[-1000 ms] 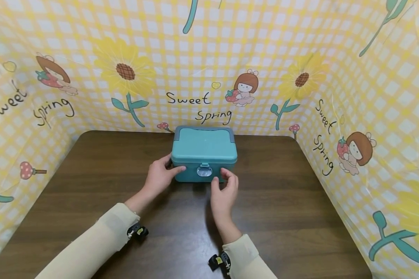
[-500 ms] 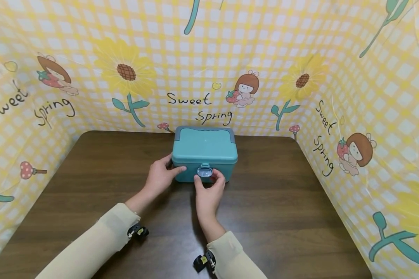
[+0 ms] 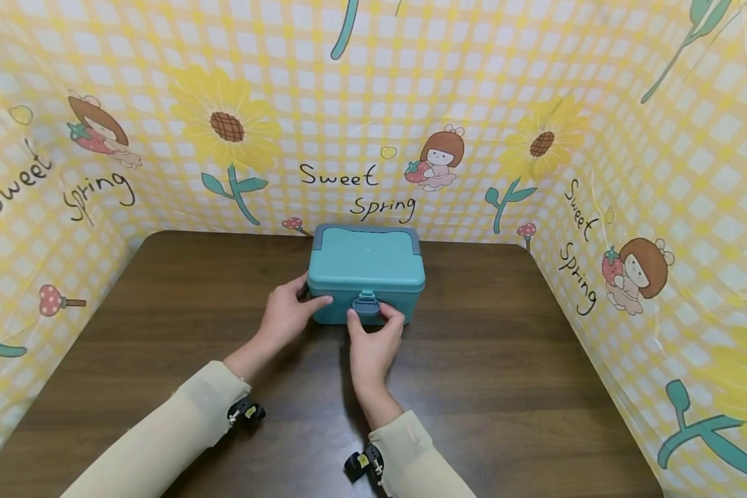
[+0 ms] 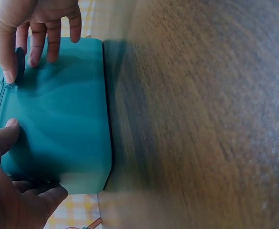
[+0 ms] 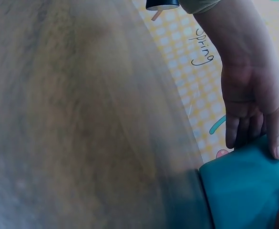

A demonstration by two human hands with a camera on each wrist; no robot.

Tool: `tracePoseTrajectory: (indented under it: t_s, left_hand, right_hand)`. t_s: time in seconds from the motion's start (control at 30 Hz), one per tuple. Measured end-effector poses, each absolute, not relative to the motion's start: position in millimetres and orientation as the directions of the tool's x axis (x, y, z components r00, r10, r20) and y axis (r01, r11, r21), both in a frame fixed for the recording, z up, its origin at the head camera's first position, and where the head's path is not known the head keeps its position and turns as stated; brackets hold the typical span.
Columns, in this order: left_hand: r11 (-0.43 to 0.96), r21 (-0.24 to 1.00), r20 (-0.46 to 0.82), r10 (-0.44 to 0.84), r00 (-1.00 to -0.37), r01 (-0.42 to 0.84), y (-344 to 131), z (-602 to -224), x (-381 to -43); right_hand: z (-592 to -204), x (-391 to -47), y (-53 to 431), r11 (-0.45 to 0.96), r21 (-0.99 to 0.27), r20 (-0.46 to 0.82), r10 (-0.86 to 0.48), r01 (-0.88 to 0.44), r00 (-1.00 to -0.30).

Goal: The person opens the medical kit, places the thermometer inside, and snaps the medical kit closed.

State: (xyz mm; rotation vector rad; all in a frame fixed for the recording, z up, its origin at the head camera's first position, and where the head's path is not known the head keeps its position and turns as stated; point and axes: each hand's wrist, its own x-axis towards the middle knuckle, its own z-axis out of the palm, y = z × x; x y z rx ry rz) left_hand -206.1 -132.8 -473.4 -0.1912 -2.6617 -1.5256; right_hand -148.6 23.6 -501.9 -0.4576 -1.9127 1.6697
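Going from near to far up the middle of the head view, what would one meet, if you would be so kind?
Right sleeve → right hand → clasp on the front of the teal box → lid of the teal box → far edge of the table → checked backdrop printed with "Sweet Spring".

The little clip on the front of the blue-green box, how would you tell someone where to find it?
Look at the brown table inside the yellow sunflower walls; a teal box sits near its far edge. On the box's front side, just under the lid's middle, is the small grey-blue latch. The right hand pinches it, while the left hand holds the box's left corner.
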Motion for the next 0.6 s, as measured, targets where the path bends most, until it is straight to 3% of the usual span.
tracePoseTrajectory:
  t_s: [0.6]
  left_hand:
    - [0.498,0.859,0.101,0.063,-0.993,0.119,-134.6,-471.1,-204.5]
  right_hand:
    - [-486.2,-157.4,17.2,0.289,-0.945,0.312,0.648,-0.155,-0.695]
